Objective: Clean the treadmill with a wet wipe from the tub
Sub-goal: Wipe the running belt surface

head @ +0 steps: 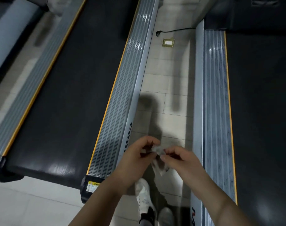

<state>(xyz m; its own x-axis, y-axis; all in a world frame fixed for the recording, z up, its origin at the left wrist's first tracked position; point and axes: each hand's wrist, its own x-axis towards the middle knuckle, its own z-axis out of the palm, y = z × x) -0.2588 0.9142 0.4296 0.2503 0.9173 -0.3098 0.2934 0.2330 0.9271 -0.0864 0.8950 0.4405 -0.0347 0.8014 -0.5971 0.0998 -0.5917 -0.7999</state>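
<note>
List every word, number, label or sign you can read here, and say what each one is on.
"WARN", start of a cut-off word: yellow warning sticker on the left treadmill's rear end cap; its small print is too small to read.
"680", perhaps with a hidden leading digit: left treadmill's grey side rail.
Red and dark logo on the right treadmill's side rail: cut off, unreadable.
Wet wipe: no print visible.
</note>
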